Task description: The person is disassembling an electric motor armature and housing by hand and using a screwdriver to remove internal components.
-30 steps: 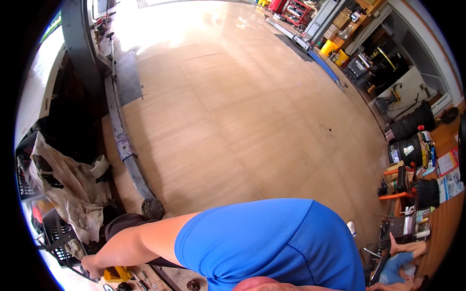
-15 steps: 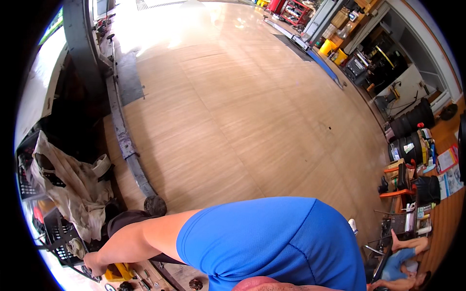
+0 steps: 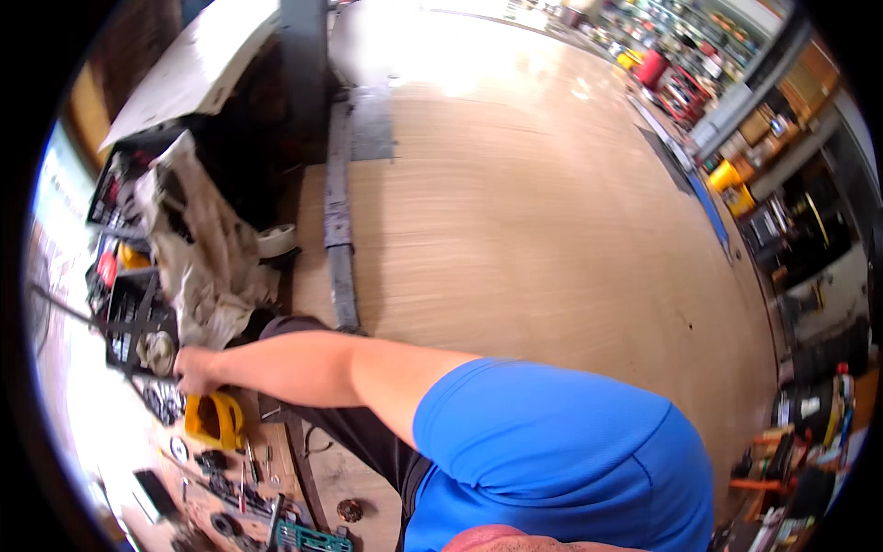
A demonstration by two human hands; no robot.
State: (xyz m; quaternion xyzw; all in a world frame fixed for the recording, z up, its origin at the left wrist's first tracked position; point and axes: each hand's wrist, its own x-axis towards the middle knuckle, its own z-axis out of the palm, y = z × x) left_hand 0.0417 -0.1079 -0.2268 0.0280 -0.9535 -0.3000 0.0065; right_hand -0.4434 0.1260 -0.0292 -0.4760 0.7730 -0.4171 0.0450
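My right arm reaches across to the left, its hand [image 3: 194, 372] low beside a black plastic crate [image 3: 124, 317]. The fingers are bent and closed; what they hold, if anything, is hidden. Just under the hand sits a yellow open container [image 3: 217, 419]. A stained off-white cloth [image 3: 198, 267] drapes down above the wrist, and a pale bundled thing [image 3: 156, 352] lies in the crate next to the fingers. Below the container, several hand tools and dark metal parts [image 3: 221, 462] are spread out. My left hand is out of the picture.
A grey post [image 3: 305, 83] and a long metal lift arm [image 3: 338, 193] stand beyond my arm. A teal tool case [image 3: 313, 538] and a round rusty part [image 3: 349, 510] lie near the lower edge. Tyres [image 3: 809, 405] and a blue lift arm [image 3: 710, 213] are at the right.
The view has swung left, so the scene has shifted right and more of the tools shows. My right hand stays by the crate and yellow container.
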